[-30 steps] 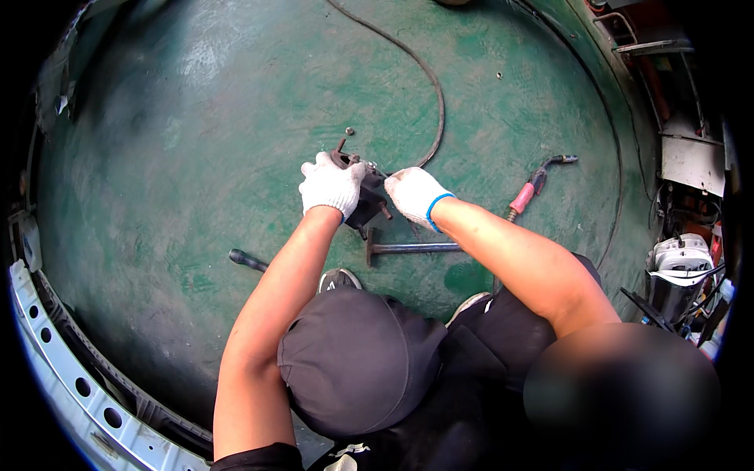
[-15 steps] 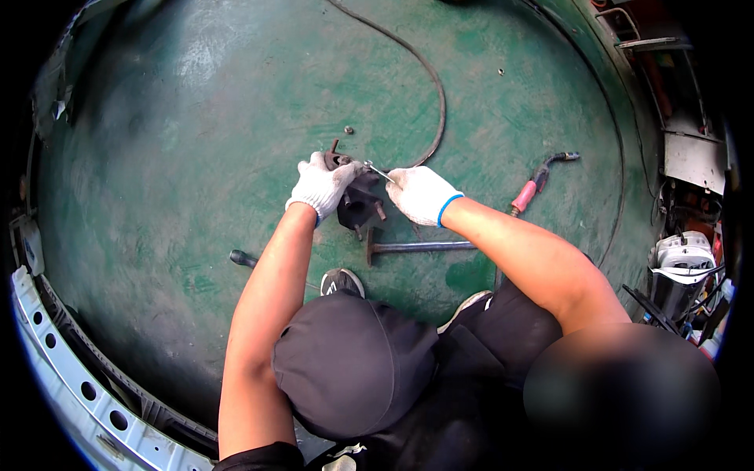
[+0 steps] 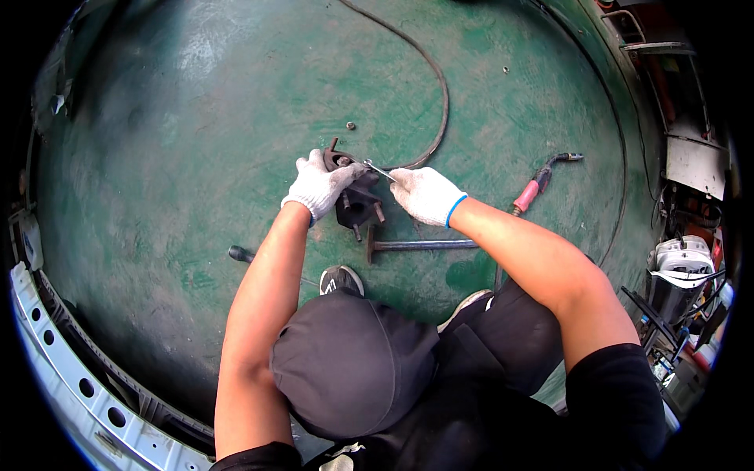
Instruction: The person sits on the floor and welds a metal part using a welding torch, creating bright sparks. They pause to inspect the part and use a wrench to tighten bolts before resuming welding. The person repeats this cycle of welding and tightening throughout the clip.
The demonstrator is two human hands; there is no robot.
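My left hand (image 3: 316, 188), in a white knitted glove, is closed on the upper left side of a dark, rusty cast metal part (image 3: 355, 212) with several studs sticking out. Between the gloved fingers of my right hand (image 3: 428, 196) is a slim silver wrench (image 3: 380, 170). Its ring end is at the top of the metal part, close to my left fingertips. Whether the ring sits around a nut or stud is too small to tell. The left fingers partly cover the part's upper face.
A long-handled hammer (image 3: 428, 245) lies just nearer than the metal part. To the right is a pink-handled welding torch (image 3: 531, 192). A dark hose (image 3: 444, 94) curves behind the work, near a loose nut (image 3: 351, 125). A black tool handle (image 3: 241, 253) shows beside my left forearm.
Both hands keep their grips on the metal part and the wrench. My right hand and the wrench have moved only very slightly, and the whole view has shifted a little.
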